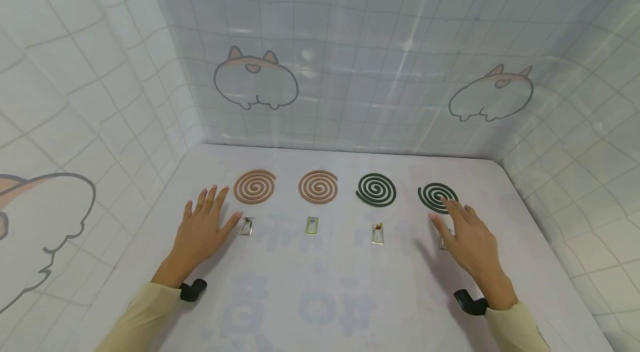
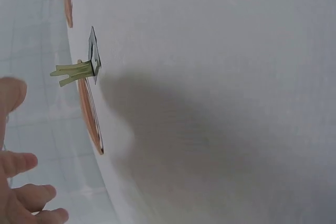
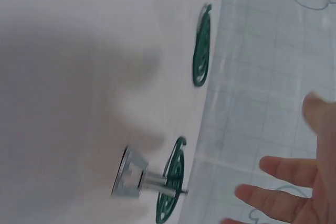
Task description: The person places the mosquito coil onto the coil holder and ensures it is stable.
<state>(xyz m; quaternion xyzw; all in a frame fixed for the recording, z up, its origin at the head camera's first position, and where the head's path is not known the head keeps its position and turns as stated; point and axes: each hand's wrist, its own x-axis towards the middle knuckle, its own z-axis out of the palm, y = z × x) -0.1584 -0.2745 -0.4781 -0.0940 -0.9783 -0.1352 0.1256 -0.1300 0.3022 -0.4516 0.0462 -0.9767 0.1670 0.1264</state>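
My left hand point(image 1: 200, 232) hovers over the table with fingers spread, its thumb tip close to a small metal mosquito coil stand point(image 1: 247, 226). In the left wrist view this stand's forked prong point(image 2: 76, 70) sticks up from its flat base. Just beyond lies a brown mosquito coil point(image 1: 254, 186). My right hand point(image 1: 470, 241), fingers extended and holding nothing, is above another metal stand point(image 3: 128, 174), partly covering it in the head view. A fingertip overlaps the right-hand green mosquito coil point(image 3: 176, 174) in that view. Shadows of both hands fall on the table.
Between the hands lie a second brown coil point(image 1: 318, 186) and a second green coil point(image 1: 376, 190). In front of them are a yellowish stand point(image 1: 312, 225) and one with a red and yellow prong point(image 1: 378, 227). Tiled-pattern curtains point(image 1: 340, 63) enclose the white table point(image 1: 400, 307).
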